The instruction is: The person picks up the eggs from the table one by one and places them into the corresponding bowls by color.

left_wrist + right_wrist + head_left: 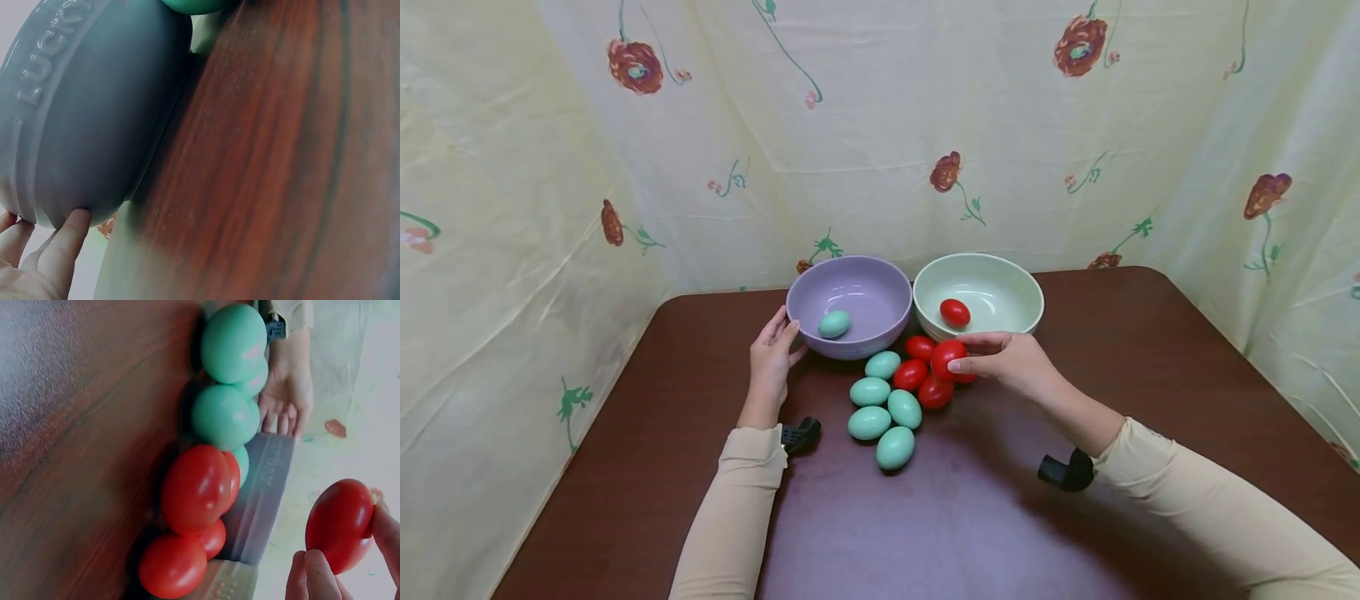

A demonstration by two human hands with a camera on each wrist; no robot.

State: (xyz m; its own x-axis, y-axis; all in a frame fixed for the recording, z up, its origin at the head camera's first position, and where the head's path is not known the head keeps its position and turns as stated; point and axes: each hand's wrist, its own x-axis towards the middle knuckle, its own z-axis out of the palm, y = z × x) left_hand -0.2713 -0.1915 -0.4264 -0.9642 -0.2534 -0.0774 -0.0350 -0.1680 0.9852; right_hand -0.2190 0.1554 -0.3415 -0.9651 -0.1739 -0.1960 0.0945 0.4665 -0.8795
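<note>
In the head view, my right hand (1007, 360) pinches a red egg (340, 526) between thumb and fingers, raised above the other red eggs (911, 375). My left hand (769, 362) rests its fairly straight fingers (65, 247) against the outer left side of the purple bowl (850, 271), touching its wall. That bowl has one mint-green egg (834, 324) in it. Beside it stands the pale green bowl (1018, 300), with one red egg (955, 312) inside. Several mint-green eggs (869, 423) lie on the table in front of the bowls, left of the red ones.
The dark brown table (700, 500) ends just behind the bowls. A floral curtain (865, 125) hangs along the back and both sides. Black wrist-worn devices (1066, 471) stick out from the sleeves.
</note>
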